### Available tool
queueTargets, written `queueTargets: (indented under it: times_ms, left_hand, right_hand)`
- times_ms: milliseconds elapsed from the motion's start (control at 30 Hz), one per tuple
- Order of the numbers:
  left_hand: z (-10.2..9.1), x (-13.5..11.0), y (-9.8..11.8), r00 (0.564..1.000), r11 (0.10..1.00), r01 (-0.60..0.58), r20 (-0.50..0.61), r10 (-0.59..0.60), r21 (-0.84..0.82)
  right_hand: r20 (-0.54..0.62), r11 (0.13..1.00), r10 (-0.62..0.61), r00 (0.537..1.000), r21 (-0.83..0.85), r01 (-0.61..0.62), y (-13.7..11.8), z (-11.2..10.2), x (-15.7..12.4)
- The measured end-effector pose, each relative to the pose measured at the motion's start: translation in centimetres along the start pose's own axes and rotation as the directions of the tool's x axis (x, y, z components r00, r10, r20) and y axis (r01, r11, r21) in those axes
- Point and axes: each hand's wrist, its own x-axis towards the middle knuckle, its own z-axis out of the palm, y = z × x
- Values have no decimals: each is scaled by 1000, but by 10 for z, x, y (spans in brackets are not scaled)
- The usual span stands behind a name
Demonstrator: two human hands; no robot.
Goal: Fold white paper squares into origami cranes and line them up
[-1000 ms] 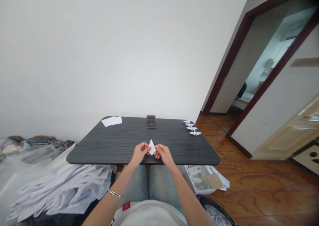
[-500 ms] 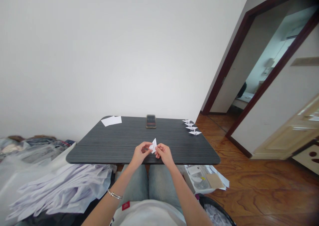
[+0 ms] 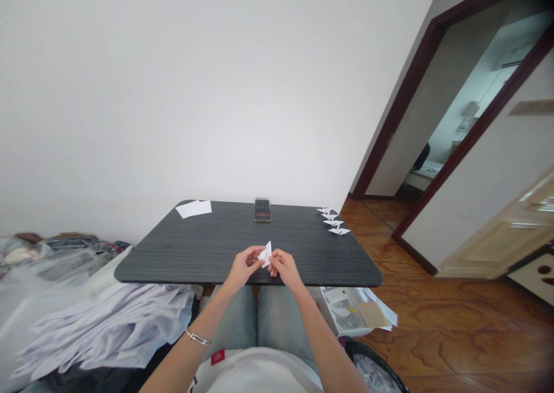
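Both hands pinch a small folded white paper piece [image 3: 266, 253] just above the near edge of the dark wood-grain table [image 3: 208, 249]. My left hand [image 3: 243, 266] grips its left side with thumb and fingers closed. My right hand [image 3: 283, 268] pinches its right side. The paper is a narrow pointed shape, tilted with its tip up. A bracelet sits on my left wrist.
A phone [image 3: 262, 210] stands at the table's far middle. A stack of white paper sheets [image 3: 194, 209] lies far left. Several folded paper cranes [image 3: 333, 220] line the far right edge. Paper piles [image 3: 104, 324] lie left; a box [image 3: 350, 309] and bin [image 3: 372, 370] right.
The paper went from a flat, broad diamond facing me to a narrower, turned shape held slightly higher. Both hands stayed in place at the table's near edge.
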Motion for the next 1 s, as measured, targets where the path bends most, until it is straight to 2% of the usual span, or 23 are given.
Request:
queueTargets:
  times_ms: [100,333,567,1000]
  left_hand:
    - [0,0,0,1000,1000,11,-3,-11,-27]
    - [1,0,-2,995,1000,24,-96,-26,-17]
    - [1,1,1,993,999,37,-112,-40,-32]
    - [4,-1,3,987,997,71,-141,-73,-16]
  right_hand:
    - [3,1000,-6,1000,10,6,1,0,0]
    - [22,999,-7,1000,39,6,0,0,0]
    - [58,998,-5,998,56,2,0,-1,-1]
    - [16,1000,-19,1000,20,19,2,0,-1]
